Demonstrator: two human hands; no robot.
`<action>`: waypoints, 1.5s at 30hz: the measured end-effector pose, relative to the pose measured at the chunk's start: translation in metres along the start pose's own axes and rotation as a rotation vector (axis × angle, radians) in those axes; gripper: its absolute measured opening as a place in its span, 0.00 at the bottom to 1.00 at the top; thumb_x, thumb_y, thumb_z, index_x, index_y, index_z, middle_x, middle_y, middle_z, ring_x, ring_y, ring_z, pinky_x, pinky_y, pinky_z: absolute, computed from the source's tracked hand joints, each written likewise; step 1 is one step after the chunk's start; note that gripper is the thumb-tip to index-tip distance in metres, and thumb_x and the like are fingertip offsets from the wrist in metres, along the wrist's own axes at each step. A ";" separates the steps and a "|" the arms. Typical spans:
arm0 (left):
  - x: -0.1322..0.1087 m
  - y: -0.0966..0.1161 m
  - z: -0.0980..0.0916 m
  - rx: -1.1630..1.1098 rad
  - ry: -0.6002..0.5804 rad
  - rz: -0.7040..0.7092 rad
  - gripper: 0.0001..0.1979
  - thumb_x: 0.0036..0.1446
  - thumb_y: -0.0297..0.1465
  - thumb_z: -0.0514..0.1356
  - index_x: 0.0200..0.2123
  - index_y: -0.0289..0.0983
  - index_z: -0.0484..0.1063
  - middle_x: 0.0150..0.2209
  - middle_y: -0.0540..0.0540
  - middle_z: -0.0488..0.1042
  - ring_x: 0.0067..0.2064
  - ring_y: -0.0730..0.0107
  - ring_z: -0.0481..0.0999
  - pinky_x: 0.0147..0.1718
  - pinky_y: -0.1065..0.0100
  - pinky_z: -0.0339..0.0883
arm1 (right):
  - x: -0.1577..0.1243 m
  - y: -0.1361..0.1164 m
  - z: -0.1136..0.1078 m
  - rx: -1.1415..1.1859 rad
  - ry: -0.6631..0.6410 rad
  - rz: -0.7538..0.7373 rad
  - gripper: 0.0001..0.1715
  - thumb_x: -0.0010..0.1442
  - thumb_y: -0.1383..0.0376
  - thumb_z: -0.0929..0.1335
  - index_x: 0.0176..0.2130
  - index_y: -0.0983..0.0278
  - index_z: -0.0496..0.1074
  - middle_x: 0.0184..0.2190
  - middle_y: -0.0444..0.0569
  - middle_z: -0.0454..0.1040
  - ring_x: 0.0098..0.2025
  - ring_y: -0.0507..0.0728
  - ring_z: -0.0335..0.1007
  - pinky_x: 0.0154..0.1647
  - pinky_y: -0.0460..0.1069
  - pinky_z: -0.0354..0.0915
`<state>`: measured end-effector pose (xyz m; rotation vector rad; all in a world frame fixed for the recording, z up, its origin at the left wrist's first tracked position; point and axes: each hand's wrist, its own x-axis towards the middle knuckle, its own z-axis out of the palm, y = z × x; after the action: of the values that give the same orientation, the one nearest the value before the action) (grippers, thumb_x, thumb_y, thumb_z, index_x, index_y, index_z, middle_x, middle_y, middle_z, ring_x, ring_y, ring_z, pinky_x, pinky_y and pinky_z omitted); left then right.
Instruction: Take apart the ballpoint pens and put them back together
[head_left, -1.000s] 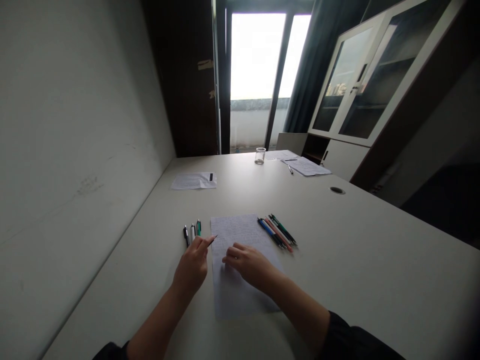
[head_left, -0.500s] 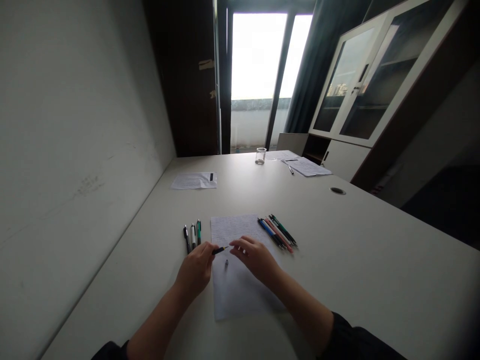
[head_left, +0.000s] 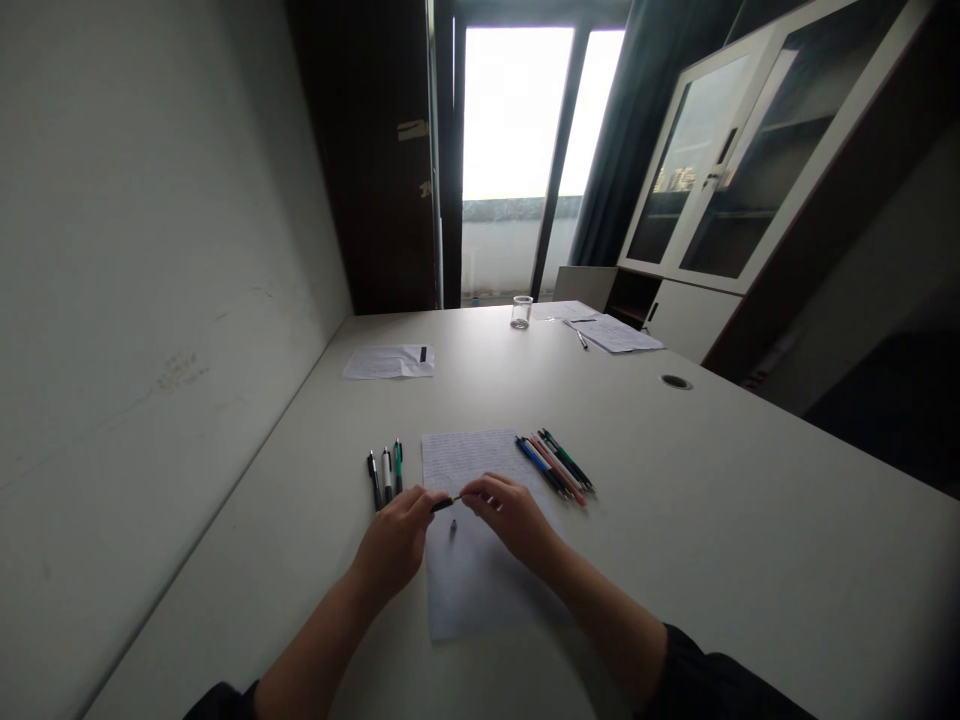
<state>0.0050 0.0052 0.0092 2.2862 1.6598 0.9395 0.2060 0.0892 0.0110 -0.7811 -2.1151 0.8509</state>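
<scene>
My left hand [head_left: 401,525] is closed around a dark pen [head_left: 442,504] that points to the right, its barrel mostly hidden in the fingers. At the pen's front end, the thumb and fingertips of my right hand [head_left: 506,510] pinch the thin refill tip [head_left: 459,497]. Below them a small dark pen tip cone [head_left: 453,526] lies on a sheet of written paper [head_left: 469,600]. Beyond my left hand are three pens, a black one [head_left: 373,478], a white one [head_left: 387,470] and a green one [head_left: 398,462], side by side.
Several pens, among them a blue one [head_left: 536,458] and a pink one [head_left: 566,478], lie right of the paper. Farther back on the white table [head_left: 720,560] are a clear cup [head_left: 521,312], a paper [head_left: 388,362], more sheets [head_left: 619,334] and a cable hole [head_left: 676,382]. A wall borders the left.
My right fingertips have closed on the pen's front end; before, they were apart just to its right. My left hand has shifted slightly to the right with the pen.
</scene>
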 end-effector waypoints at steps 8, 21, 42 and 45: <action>-0.002 -0.004 0.002 -0.010 -0.039 -0.015 0.31 0.56 0.13 0.47 0.58 0.45 0.64 0.40 0.47 0.69 0.37 0.70 0.70 0.40 0.69 0.69 | 0.002 0.000 -0.001 0.216 0.048 0.106 0.08 0.62 0.61 0.68 0.34 0.63 0.74 0.30 0.45 0.74 0.28 0.52 0.72 0.31 0.47 0.66; -0.002 -0.006 0.002 -0.052 -0.033 -0.037 0.29 0.57 0.14 0.47 0.57 0.44 0.65 0.41 0.46 0.67 0.37 0.70 0.68 0.40 0.69 0.67 | 0.002 0.000 -0.004 0.265 0.153 0.149 0.12 0.61 0.57 0.69 0.35 0.64 0.73 0.28 0.45 0.72 0.27 0.52 0.70 0.29 0.47 0.66; -0.002 -0.011 0.001 0.003 0.104 -0.108 0.28 0.57 0.14 0.47 0.56 0.42 0.65 0.38 0.46 0.66 0.36 0.68 0.69 0.38 0.65 0.68 | -0.006 0.000 -0.010 -0.509 -0.263 -0.300 0.05 0.62 0.68 0.67 0.37 0.60 0.74 0.34 0.45 0.75 0.33 0.52 0.70 0.32 0.45 0.60; -0.001 -0.010 0.000 0.005 0.095 -0.106 0.28 0.56 0.14 0.47 0.56 0.41 0.65 0.38 0.46 0.66 0.36 0.68 0.69 0.39 0.64 0.68 | -0.007 -0.001 -0.011 -0.550 -0.312 -0.329 0.05 0.63 0.68 0.67 0.37 0.60 0.74 0.34 0.45 0.75 0.32 0.52 0.70 0.32 0.45 0.59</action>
<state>-0.0032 0.0080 0.0036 2.1643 1.8031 1.0355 0.2181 0.0864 0.0149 -0.5584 -2.7103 0.2176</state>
